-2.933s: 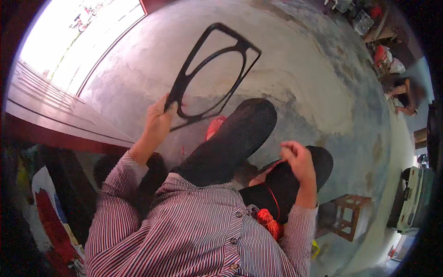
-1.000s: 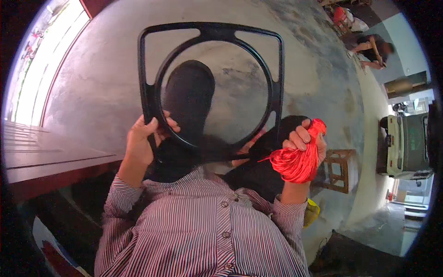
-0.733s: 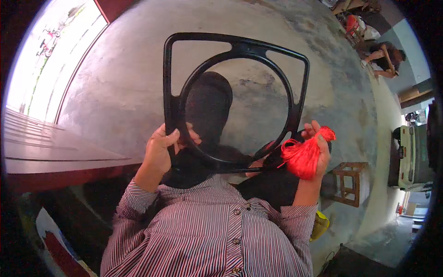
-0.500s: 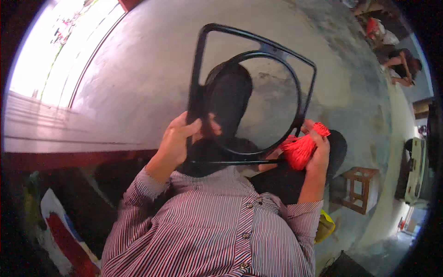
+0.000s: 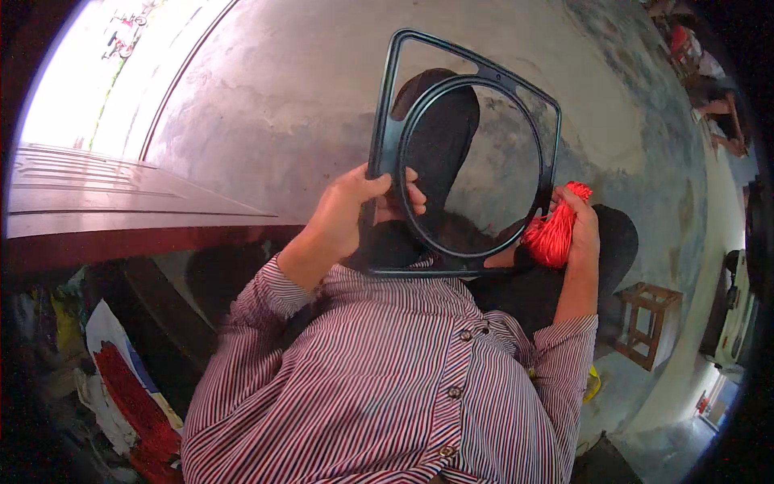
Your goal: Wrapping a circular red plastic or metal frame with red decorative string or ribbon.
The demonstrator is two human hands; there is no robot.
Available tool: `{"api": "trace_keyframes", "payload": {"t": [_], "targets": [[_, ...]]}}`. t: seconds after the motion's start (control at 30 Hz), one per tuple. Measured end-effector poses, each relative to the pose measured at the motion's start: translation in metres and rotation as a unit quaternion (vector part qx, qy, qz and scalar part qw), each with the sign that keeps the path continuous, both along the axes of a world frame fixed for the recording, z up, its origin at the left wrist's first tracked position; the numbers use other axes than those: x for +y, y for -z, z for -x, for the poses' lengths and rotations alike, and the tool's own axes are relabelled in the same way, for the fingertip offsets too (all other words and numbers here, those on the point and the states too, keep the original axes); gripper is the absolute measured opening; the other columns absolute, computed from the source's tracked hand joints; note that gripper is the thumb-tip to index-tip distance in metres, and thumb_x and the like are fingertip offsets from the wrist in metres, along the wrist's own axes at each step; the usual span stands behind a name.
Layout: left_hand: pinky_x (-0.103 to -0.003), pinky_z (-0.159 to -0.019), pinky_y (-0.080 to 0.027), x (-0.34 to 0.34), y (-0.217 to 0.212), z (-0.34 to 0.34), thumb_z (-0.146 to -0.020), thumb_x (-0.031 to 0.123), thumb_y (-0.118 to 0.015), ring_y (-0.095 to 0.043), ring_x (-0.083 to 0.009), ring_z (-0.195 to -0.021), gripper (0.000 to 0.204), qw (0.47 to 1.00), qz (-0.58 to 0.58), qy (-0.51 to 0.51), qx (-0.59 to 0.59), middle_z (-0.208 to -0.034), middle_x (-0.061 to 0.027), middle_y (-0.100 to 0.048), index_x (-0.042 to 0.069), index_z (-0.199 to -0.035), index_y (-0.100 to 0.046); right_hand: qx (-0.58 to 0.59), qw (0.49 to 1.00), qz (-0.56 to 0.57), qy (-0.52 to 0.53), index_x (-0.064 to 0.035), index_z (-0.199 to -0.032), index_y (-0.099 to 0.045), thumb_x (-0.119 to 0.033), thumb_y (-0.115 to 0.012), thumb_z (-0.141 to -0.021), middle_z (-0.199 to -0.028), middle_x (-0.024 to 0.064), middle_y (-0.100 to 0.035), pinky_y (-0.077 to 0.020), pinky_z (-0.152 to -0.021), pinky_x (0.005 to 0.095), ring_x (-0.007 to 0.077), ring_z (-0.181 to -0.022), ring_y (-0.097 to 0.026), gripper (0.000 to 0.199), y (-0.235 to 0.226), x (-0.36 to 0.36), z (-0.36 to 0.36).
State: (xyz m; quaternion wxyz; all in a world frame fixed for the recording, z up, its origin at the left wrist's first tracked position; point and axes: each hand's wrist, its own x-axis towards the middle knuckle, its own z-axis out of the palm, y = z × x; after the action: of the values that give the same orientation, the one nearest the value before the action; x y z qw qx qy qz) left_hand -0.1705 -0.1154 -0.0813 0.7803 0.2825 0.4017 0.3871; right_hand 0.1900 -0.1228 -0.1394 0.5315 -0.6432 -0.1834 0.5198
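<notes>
A black frame (image 5: 389, 147), squarish outside with a round ring inside, is held up tilted above my lap. My left hand (image 5: 343, 208) is closed on its left side, the thumb in front and fingertips showing inside the ring. My right hand (image 5: 584, 230) is closed round a bundle of red cord (image 5: 551, 239) beside the frame's lower right side. Its fingertips lie close to the frame's edge; whether they also grip it is hard to tell. Loose red strands hang below the fingers. Through the ring, my dark-trousered leg (image 5: 439, 121) shows.
A small wooden stool (image 5: 651, 323) stands on the concrete floor (image 5: 282, 97) to the right. On the left is a dark red-edged tabletop or ledge (image 5: 137, 194), with bags (image 5: 121, 387) below it. Another person (image 5: 730, 125) is at the far right.
The view has shifted, so most things sit further right. My left fingertips now show more clearly inside the ring, and the frame faces me at a slightly different tilt. Both grips stay.
</notes>
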Motion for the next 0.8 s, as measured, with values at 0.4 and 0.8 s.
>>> {"api": "trace_keyframes", "payload": {"t": [0.4, 0.8], "targets": [[-0.045, -0.092, -0.044, 0.054, 0.005, 0.014, -0.097, 0.046, -0.029, -0.059, -0.0346, -0.099, 0.062, 0.981, -0.024, 0.038, -0.187, -0.111, -0.0264, -0.057, -0.008, -0.124, -0.042, 0.071, 0.996, -0.038, -0.029, 0.0027, -0.096, -0.063, -0.022, -0.065, -0.081, -0.085, 0.0087, -0.064, -0.0497, -0.067, 0.0304, 0.0189, -0.073, -0.060, 0.030, 0.004, -0.005, -0.006], [-0.029, -0.053, -0.046, 0.110, -0.009, 0.010, -0.092, 0.033, -0.048, -0.054, -0.0159, -0.056, 0.048, 0.954, -0.108, 0.206, -0.191, -0.071, -0.0078, -0.056, -0.006, -0.118, -0.048, 0.042, 0.996, -0.076, -0.012, 0.0048, -0.101, -0.060, -0.018, -0.060, -0.082, -0.093, 0.0130, -0.064, -0.0495, -0.082, 0.0376, 0.0258, -0.088, -0.061, 0.030, -0.009, -0.011, 0.018]]}}
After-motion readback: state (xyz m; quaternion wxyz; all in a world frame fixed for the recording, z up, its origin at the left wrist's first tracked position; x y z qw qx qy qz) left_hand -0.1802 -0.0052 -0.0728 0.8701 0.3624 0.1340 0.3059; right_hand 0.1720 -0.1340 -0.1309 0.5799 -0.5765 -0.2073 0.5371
